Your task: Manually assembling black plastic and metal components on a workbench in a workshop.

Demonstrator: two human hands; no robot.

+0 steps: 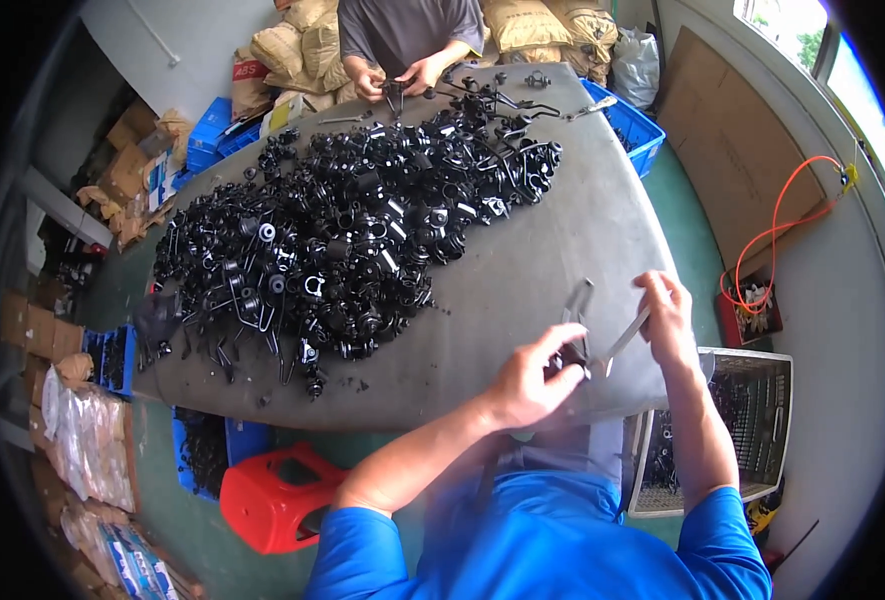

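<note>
Near the right front edge of the grey table (522, 290), my left hand (534, 382) is closed around a small black part (568, 358). A thin forked piece sticks up beyond its fingers, blurred. To its right, my right hand (668, 312) grips a slim, light-grey, blade-like tool (626, 338). The tool slants down toward the black part; whether the two touch I cannot tell. A large heap of glossy black parts (352, 230), some with bent wire arms and pale rings, spreads over the table's left and middle.
Across the table, a person's hands (402, 80) handle a black part. Pliers-like tools (592, 108) lie at the far right corner. A grey crate (777, 420) of black parts stands by my right arm. A red stool (267, 500) and blue bins (247, 440) stand at the lower left.
</note>
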